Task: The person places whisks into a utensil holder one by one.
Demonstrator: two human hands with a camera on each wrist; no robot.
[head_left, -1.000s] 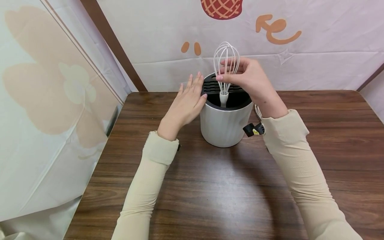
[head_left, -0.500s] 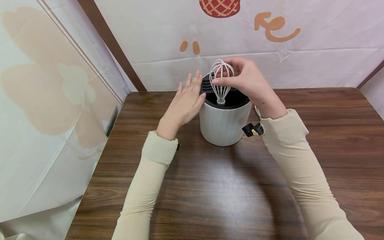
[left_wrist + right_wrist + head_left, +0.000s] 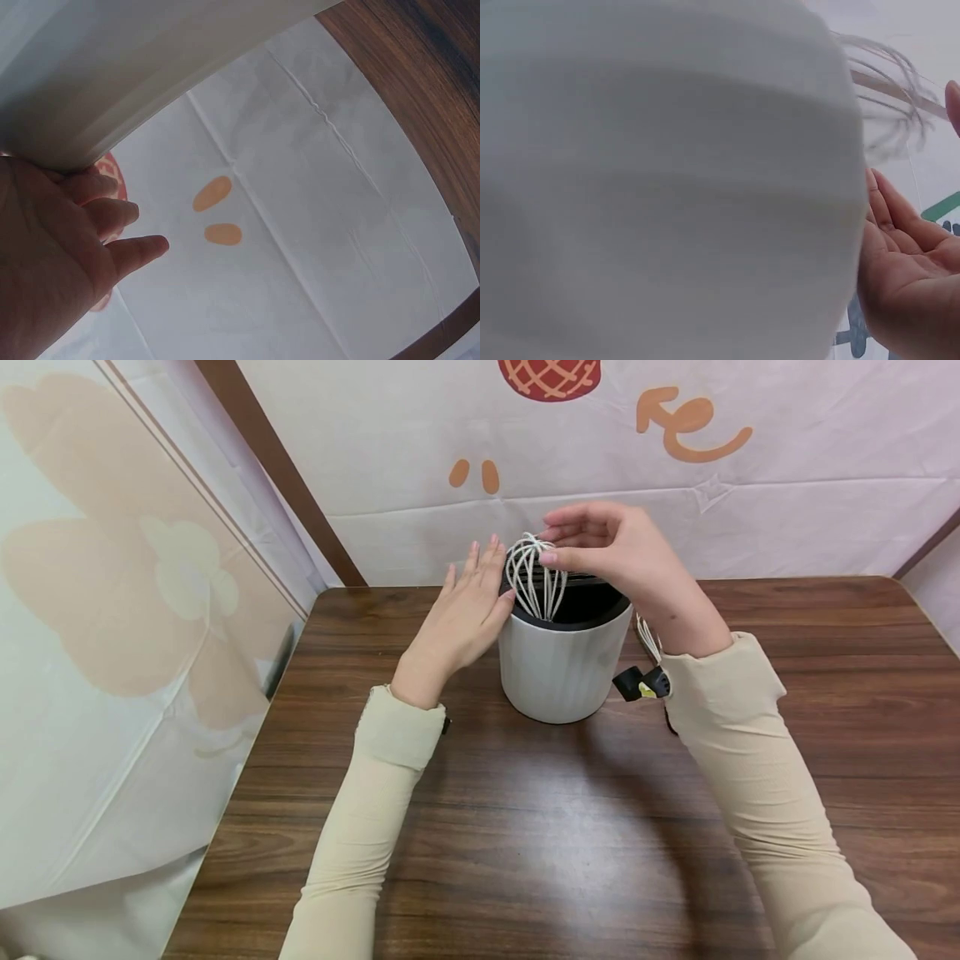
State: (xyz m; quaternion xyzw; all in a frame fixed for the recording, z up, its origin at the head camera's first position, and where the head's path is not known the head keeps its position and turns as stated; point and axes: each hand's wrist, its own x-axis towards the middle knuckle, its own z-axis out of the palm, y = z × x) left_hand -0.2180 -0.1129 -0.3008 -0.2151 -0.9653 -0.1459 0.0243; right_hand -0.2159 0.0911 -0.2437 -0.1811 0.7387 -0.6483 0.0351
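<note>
A white wire whisk [image 3: 534, 577] stands loops-up in a white round utensil holder [image 3: 564, 672] with a black slotted insert [image 3: 588, 580]. It leans left against the holder's rim, its handle hidden inside. My right hand [image 3: 633, 547] hovers over the holder's right side, thumb and fingers parted with nothing between them; the thumb tip overlaps the edge of the wire loops. In the right wrist view the whisk's wires [image 3: 900, 90] stick out past the holder wall [image 3: 667, 187]. My left hand [image 3: 465, 614] lies with straight fingers against the holder's left side, near the rim.
The holder stands toward the back of a brown wood-grain table [image 3: 510, 835]. Thin white wires [image 3: 647, 639] show beside it, partly hidden behind my right wrist. A black wrist device [image 3: 641, 685] sits by the right cuff. A printed cloth backdrop [image 3: 405, 452] hangs behind the table.
The whisk has sunk into the holder and tipped left, out of my right hand's pinch. The right hand has opened and shifted slightly right. My left hand stays in place.
</note>
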